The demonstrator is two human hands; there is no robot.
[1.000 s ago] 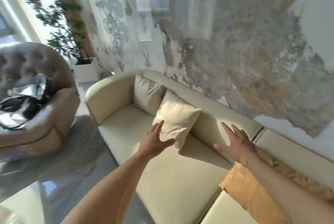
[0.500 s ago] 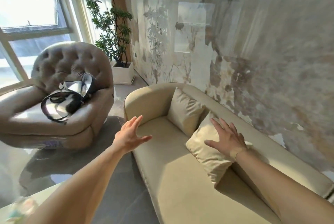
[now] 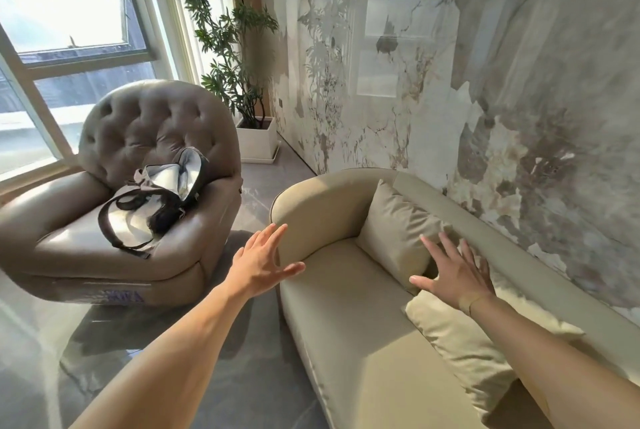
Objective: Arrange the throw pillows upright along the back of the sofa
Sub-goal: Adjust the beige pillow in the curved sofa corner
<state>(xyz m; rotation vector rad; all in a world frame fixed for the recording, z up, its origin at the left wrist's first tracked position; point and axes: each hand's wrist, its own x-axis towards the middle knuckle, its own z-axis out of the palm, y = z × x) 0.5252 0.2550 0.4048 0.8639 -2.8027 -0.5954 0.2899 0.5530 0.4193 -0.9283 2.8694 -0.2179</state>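
Evidently both hands' grip gapes (right hand (image 3: 457, 276) perhaps touching pillow (image 3: 467, 335)).

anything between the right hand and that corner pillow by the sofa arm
Nothing visible. The right hand, fingers spread, overlaps the edge of the corner pillow; whether it touches is unclear. The lighter pillow lies under the wrist.

Sunlit window (image 3: 69, 12), tufted armchair (image 3: 145, 158), potted plant (image 3: 235, 57), seemingly marbled wall (image 3: 519, 82)

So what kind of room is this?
Most likely a living room: there's a long sofa with pillows, a big armchair by the window, and a potted plant in the corner.
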